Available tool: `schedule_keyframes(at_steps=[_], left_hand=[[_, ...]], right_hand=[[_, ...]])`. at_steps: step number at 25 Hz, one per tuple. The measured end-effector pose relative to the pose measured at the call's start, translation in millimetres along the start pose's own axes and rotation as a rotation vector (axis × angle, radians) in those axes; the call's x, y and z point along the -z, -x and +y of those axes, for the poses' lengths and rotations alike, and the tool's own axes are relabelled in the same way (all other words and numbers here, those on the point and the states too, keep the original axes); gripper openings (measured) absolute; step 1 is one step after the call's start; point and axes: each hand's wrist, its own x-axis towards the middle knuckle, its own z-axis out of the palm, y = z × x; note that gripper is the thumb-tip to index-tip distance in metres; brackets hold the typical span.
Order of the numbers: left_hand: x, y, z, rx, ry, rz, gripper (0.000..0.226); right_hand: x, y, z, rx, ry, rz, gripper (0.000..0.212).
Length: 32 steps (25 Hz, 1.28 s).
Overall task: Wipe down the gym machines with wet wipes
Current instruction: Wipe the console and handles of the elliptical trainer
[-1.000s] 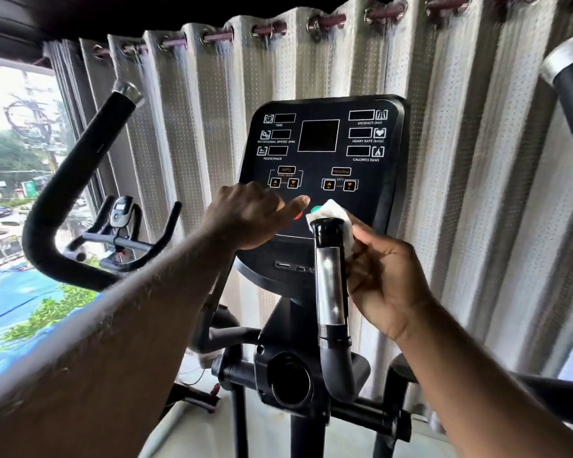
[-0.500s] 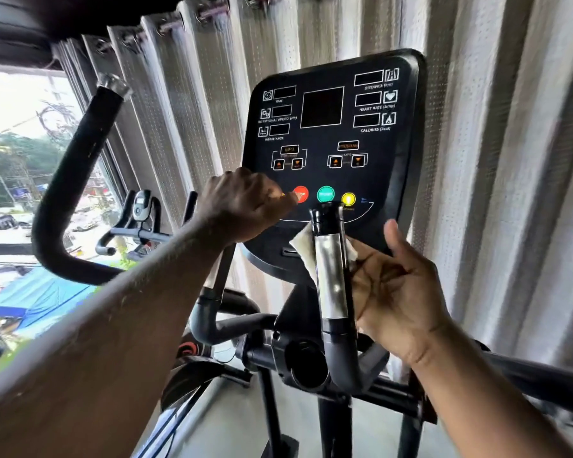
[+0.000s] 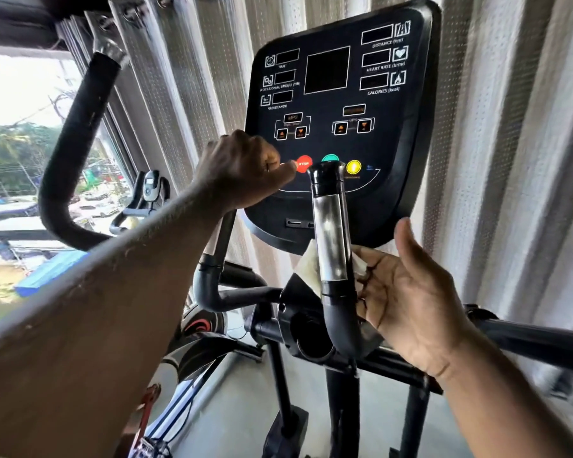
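Obs. 1: the right hand (image 3: 411,292) has its palm turned toward the camera and its thumb upright and free. Its fingers (image 3: 366,276) curl behind the short upright black grip with a silvery metal plate (image 3: 329,239).

Obs. 2: the crumpled white wet wipe (image 3: 306,269) is pinned between those fingers and the back of that grip. It shows on both sides of the plate, near its lower end.

Obs. 3: the left hand (image 3: 245,170) is clenched at the lower left corner of the black console panel (image 3: 407,127). Its thumb tip is just beside the round red STOP button (image 3: 303,164).

Obs. 4: the short black left grip (image 3: 222,236) rises into the underside of that fist. Its top is hidden, so the hand probably grasps it; not confirmed.

Obs. 5: the round green button (image 3: 330,158) sits partly behind the right grip's cap, with the round yellow button (image 3: 353,167) beside it. The console displays are dark.

Surroundings: a long curved black padded handlebar (image 3: 76,153) stands at far left. A pale perforated curtain (image 3: 196,77) hangs behind the console. A second exercise bike (image 3: 149,193) stands by the bright window (image 3: 20,127).
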Motion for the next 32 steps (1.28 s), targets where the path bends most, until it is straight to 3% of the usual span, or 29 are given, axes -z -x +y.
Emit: schedule_keyframes(at_steps=[3, 4, 7, 10, 12, 16, 18, 21, 26, 28, 32], left_hand=[[-2.8, 3.1, 0.7, -0.007, -0.021, 0.025, 0.057], [-2.4, 3.5, 0.7, -0.022, -0.018, 0.026, 0.061], [1.3, 5.5, 0.9, -0.069, -0.024, 0.02, 0.079], [4.5, 7.4, 3.4, -0.087, -0.045, 0.005, 0.083], [3.8, 7.9, 5.0, -0.078, -0.069, -0.005, 0.083], [2.8, 8.8, 6.5, -0.075, -0.107, -0.033, 0.077], [1.6, 7.6, 5.8, -0.073, -0.123, -0.024, 0.085], [1.0, 9.2, 5.2, -0.061, -0.121, -0.008, 0.086], [0.3, 8.9, 5.1, -0.053, -0.095, 0.011, 0.084], [1.5, 8.5, 4.6, -0.053, -0.09, 0.022, 0.086], [2.9, 8.9, 3.9, -0.06, -0.049, 0.016, 0.082]], right_hand=[[-5.2, 14.8, 23.3, 0.137, 0.073, 0.147, 0.037], [-4.4, 24.7, 36.9, 0.21, 0.155, 0.221, 0.031], [1.8, 45.7, 77.1, 0.556, 0.585, 0.415, 0.037], [7.3, 59.6, 95.4, 0.929, 1.174, 0.451, 0.04], [16.2, 68.1, 99.2, 1.031, 1.307, 0.43, 0.037], [23.4, 61.2, 97.1, 1.057, 1.421, 0.277, 0.034], [13.3, 45.8, 92.0, 1.072, 1.49, 0.176, 0.038], [4.3, 35.3, 90.6, 1.041, 1.538, 0.137, 0.036], [36.3, 68.4, 87.7, 0.996, 1.734, -0.061, 0.039], [30.1, 60.0, 73.4, 1.007, 1.751, -0.058, 0.039], [-5.9, 43.5, 70.8, 0.937, 1.688, 0.115, 0.041]])
